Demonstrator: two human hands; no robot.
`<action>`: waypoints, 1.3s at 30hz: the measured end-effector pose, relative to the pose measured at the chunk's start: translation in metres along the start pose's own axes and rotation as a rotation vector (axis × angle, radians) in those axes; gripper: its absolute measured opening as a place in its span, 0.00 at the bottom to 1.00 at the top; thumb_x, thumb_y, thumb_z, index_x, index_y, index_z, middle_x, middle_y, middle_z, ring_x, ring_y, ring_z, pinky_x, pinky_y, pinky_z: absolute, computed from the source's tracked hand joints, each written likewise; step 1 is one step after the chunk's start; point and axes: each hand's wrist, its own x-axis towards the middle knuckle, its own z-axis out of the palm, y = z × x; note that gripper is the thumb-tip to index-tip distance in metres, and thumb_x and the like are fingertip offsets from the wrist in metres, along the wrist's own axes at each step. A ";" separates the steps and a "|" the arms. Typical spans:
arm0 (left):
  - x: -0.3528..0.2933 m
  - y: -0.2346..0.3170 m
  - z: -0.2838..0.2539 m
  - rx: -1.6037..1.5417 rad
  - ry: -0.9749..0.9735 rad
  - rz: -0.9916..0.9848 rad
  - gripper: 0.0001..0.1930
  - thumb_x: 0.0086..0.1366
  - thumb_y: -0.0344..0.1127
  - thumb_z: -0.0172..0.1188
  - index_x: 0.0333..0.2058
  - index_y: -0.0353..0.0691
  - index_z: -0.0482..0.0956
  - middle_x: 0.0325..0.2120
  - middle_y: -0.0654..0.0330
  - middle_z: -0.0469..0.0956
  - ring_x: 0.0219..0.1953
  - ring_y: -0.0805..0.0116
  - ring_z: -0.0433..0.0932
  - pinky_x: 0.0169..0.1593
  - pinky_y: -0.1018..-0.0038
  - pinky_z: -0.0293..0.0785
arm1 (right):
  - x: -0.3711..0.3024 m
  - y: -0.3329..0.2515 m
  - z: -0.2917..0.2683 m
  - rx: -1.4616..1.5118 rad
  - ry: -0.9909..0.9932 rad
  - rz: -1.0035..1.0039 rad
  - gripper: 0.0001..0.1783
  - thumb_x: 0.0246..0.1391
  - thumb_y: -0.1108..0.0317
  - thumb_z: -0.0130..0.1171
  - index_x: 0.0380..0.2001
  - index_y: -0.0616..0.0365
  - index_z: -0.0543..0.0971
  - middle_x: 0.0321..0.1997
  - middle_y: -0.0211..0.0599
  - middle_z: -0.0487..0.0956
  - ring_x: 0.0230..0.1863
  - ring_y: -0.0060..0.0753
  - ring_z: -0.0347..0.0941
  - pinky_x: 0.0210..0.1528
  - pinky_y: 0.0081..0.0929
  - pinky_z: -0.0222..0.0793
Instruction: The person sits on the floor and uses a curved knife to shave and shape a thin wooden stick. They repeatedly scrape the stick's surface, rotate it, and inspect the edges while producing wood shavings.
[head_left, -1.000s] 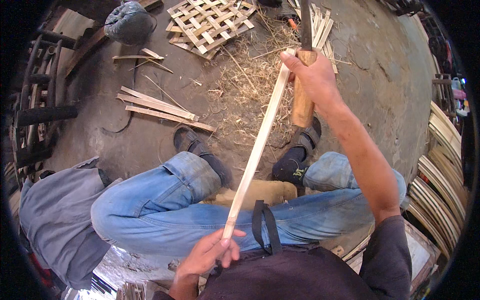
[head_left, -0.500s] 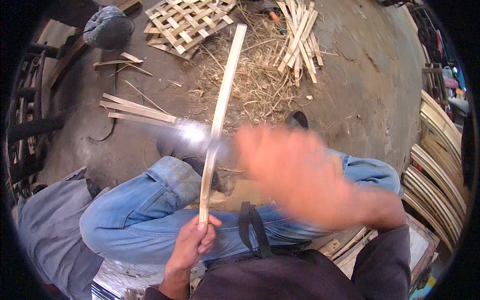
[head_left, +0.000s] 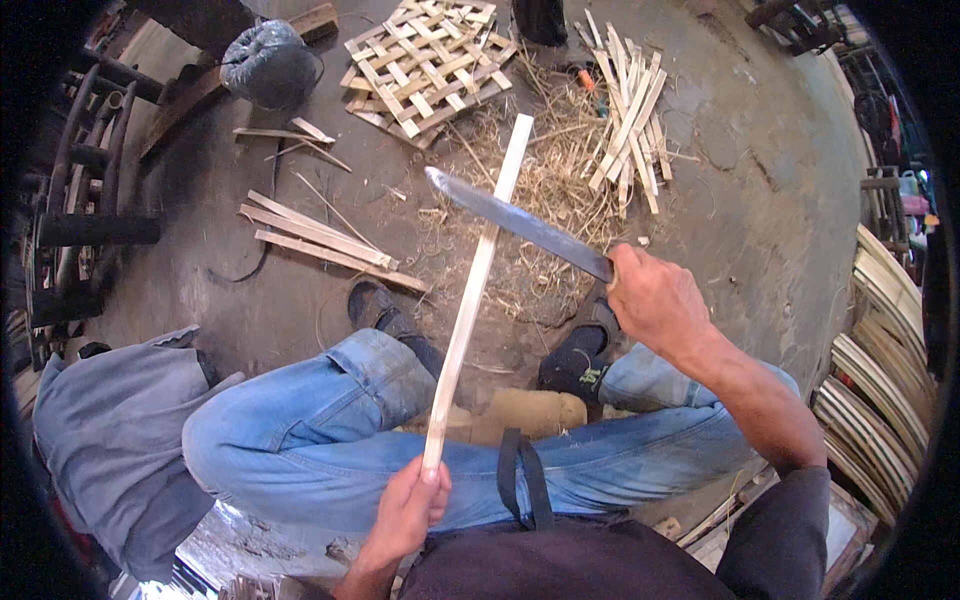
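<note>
A long pale strip of split bamboo (head_left: 468, 320) points away from me, its near end pinched in my left hand (head_left: 408, 508) above my lap. My right hand (head_left: 660, 300) is closed round the handle of a long knife (head_left: 540, 232), most of the handle hidden by the fingers. The blade reaches to the left and crosses over the upper part of the strip, its tip past the strip's left edge. Whether the edge touches the strip I cannot tell. Below the strip, between my legs, lies a rounded tan block (head_left: 530, 412).
Curled shavings (head_left: 540, 170) cover the floor ahead. Beyond them are woven lattice panels (head_left: 430, 70) and a pile of strips (head_left: 630, 120). More strips (head_left: 320, 240) lie left. A grey cloth (head_left: 120, 440) is beside my left knee, bundled strips (head_left: 870, 400) at right.
The knife and my right hand have moved away from me along the strip, from its middle to its upper part. The view has shifted, and the motion blur is gone.
</note>
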 end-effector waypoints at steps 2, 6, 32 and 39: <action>-0.008 0.002 0.003 0.028 0.007 0.003 0.17 0.75 0.47 0.43 0.34 0.40 0.67 0.19 0.73 0.57 0.19 0.83 0.53 0.22 0.82 0.49 | -0.007 -0.001 -0.007 0.063 -0.028 -0.084 0.04 0.54 0.72 0.49 0.32 0.60 0.71 0.26 0.50 0.78 0.28 0.59 0.77 0.30 0.50 0.74; -0.019 -0.009 0.002 0.078 0.022 0.030 0.19 0.75 0.48 0.41 0.33 0.39 0.68 0.18 0.72 0.58 0.19 0.83 0.54 0.22 0.82 0.51 | 0.014 0.036 -0.020 -0.025 -0.024 0.088 0.04 0.52 0.72 0.50 0.31 0.59 0.72 0.26 0.53 0.78 0.28 0.58 0.78 0.30 0.50 0.74; 0.006 0.004 -0.003 0.190 -0.540 -0.128 0.25 0.76 0.49 0.39 0.50 0.30 0.73 0.25 0.64 0.71 0.27 0.76 0.72 0.31 0.78 0.69 | 0.026 -0.025 0.037 1.390 0.105 0.441 0.15 0.52 0.66 0.67 0.38 0.59 0.72 0.31 0.30 0.77 0.30 0.21 0.77 0.32 0.24 0.73; 0.013 0.000 0.034 0.438 -0.056 0.311 0.26 0.75 0.49 0.42 0.54 0.29 0.70 0.28 0.62 0.74 0.31 0.74 0.73 0.36 0.77 0.71 | 0.026 -0.052 0.056 1.201 0.288 0.553 0.22 0.47 0.63 0.70 0.42 0.63 0.74 0.31 0.35 0.79 0.32 0.29 0.77 0.36 0.28 0.73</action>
